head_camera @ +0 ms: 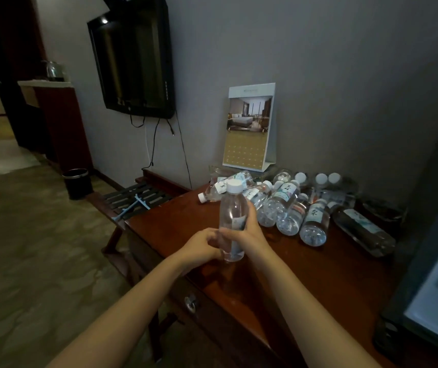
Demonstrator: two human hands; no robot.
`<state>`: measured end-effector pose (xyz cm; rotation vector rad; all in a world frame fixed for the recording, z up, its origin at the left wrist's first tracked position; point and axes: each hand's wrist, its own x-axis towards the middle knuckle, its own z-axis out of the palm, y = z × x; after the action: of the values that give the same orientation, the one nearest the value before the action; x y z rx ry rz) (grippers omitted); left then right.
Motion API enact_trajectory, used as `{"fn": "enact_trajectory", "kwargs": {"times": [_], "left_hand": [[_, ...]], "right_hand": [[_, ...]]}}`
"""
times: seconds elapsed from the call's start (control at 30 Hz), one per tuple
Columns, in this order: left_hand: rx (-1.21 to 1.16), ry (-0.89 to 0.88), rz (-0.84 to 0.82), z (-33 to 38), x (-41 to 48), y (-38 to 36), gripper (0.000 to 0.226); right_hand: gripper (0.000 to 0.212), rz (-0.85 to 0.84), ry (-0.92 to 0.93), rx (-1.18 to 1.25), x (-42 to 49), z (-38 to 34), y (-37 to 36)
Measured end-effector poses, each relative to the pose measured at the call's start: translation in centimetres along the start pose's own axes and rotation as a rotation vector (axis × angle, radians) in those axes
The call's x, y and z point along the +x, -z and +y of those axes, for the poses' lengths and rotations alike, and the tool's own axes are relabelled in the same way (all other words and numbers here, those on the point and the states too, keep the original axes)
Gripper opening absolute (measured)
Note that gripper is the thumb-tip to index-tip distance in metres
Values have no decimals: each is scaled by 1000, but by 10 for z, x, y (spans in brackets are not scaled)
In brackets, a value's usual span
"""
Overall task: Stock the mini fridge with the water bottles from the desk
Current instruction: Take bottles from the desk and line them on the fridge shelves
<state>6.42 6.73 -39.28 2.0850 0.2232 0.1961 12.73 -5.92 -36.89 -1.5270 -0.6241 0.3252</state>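
- My right hand [249, 229] is wrapped around the middle of a clear plastic water bottle with a white screw cap [232, 216], thumb on the near side, holding it upright.
- My left hand [203, 248] sits lower, its curled fingers meeting the bottle's left side near the base. I cannot tell whether it truly grips or only touches.
- The bottle's base is at the front-left part of a reddish-brown polished wooden desk [318, 274]. I cannot say whether it rests there or hangs just above.
- Just behind my right hand lies a heap of clear capped water bottles [289, 208], most on their sides with bases towards me, a few upright by the wall.
- To the right of the heap a darker bottle with a pale label [364, 229] lies on its side.
- Behind the heap a white folded card with a bedroom photograph [249, 128] stands against the grey wall.
- A round metal drawer pull [190, 302] shows on the desk front below my left forearm.
- A black mini fridge [430, 301] fills the lower right edge, well right of the held bottle.
- Left of the desk stands a slatted wooden luggage rack [138, 197], then a black round bin [77, 183] on patterned carpet.
- A black flat television [132, 57] hangs on the wall above the rack.
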Motion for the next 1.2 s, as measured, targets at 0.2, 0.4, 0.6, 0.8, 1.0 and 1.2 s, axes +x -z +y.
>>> {"fn": "enact_trajectory", "kwargs": {"times": [0.2, 0.4, 0.6, 0.8, 1.0, 1.2], "left_hand": [[-30, -36, -68, 28, -23, -28, 17], [-104, -95, 23, 56, -48, -76, 37], [-178, -151, -41, 96, -78, -129, 48], [-234, -292, -14, 139, -108, -166, 54], [-116, -489, -146, 188, -118, -217, 55], [-19, -602, -206, 227, -116, -290, 63]], "right_hand": [[62, 46, -3, -90, -42, -12, 39], [58, 171, -17, -290, -87, -28, 81], [57, 217, -76, -504, -142, -41, 124], [40, 233, -1, -330, -211, -71, 170], [39, 365, 29, -225, -278, -89, 225], [50, 602, 18, -263, -324, -78, 276]]}}
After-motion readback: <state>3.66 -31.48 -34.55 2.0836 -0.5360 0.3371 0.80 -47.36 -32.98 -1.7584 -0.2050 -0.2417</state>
